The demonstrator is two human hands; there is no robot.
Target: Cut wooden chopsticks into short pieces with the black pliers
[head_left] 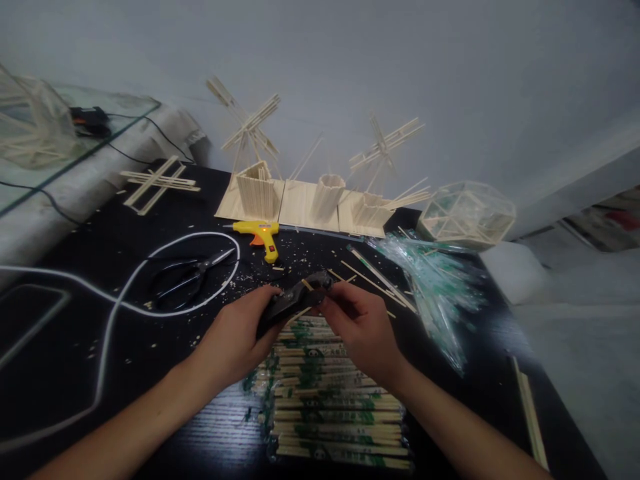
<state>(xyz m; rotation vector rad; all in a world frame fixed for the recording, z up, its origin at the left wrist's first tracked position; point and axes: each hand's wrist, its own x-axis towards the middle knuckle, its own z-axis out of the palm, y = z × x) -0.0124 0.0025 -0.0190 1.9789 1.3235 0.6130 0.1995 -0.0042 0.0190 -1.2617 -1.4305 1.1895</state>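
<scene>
My left hand (243,327) is closed around a black hand tool (285,301) that looks like a cutter, held over the table's middle. Just to its right, my right hand (363,327) is closed, thumb and fingers pinched by the tool's far end. A thin wooden stick (299,315) slants under the tool towards those fingertips and seems held there, though its end is hidden. Below both hands lies a layer of wrapped chopsticks (343,417) in clear plastic with green print.
A yellow glue gun (260,230), black-handled scissors (193,277) and a looping white cable (113,333) lie to the left. Stick-built models (310,203) with windmill-like blades stand behind. Empty plastic wrappers (440,287), loose sticks (383,287) and a clear faceted case (467,213) are rightward.
</scene>
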